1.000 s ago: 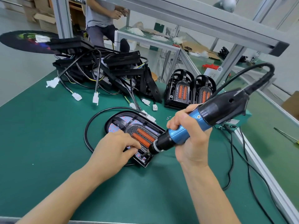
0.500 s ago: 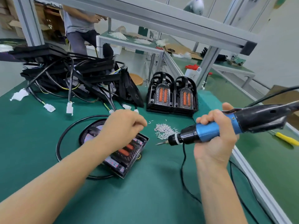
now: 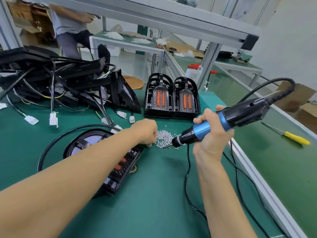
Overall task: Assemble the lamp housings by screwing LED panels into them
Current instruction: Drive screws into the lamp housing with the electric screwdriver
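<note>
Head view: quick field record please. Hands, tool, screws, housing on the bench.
left hand: fingers curled down at the left edge of the screw pile; whether it pinches a screw is hidden
right hand: grips the electric screwdriver
screwdriver tip: at the right edge of the screw pile
housing in work: flat on the green mat, partly under the left forearm
finished stacks: two, upright, behind the screws
</note>
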`<state>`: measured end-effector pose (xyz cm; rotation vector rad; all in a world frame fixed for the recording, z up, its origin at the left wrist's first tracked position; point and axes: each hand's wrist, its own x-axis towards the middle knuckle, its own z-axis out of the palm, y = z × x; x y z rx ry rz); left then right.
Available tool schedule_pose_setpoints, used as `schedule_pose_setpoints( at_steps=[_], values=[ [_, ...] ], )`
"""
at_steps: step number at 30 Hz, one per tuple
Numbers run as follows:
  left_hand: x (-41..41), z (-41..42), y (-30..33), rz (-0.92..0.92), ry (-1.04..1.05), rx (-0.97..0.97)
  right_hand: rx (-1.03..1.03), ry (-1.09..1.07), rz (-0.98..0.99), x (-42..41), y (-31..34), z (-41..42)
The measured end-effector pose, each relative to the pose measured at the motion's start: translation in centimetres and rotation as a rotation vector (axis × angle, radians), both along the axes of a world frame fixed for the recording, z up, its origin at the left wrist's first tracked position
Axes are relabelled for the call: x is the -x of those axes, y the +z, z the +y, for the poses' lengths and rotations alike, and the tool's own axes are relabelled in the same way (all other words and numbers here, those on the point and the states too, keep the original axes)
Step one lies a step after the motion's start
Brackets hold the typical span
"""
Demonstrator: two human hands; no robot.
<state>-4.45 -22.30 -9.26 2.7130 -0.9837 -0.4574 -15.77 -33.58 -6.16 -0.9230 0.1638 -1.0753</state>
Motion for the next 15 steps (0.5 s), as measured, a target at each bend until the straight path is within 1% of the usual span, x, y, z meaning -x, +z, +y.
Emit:
schedule_pose_setpoints(
  at_steps=[5, 10, 12, 15],
  values=[
    [0.4, -0.1, -0.2, -0.078, -0.007, -0.009, 0.009, 0.013, 0.027, -0.7, -0.6, 0.5],
    [0.7, 0.0, -0.3, -0.098, -0.008, 0.015, 0.005, 0.025, 0.032, -0.6, -0.5, 0.8],
    [0.7, 0.4, 0.0, -0.090, -0.002, 0.110, 0.008, 0.019, 0.023, -0.4, -0.2, 0.8],
    [1.0, 1.7, 1.0, -0.005, 0.062, 0.411, 0.002, 0.013, -0.011, 0.1, 0.5, 0.6]
  ],
)
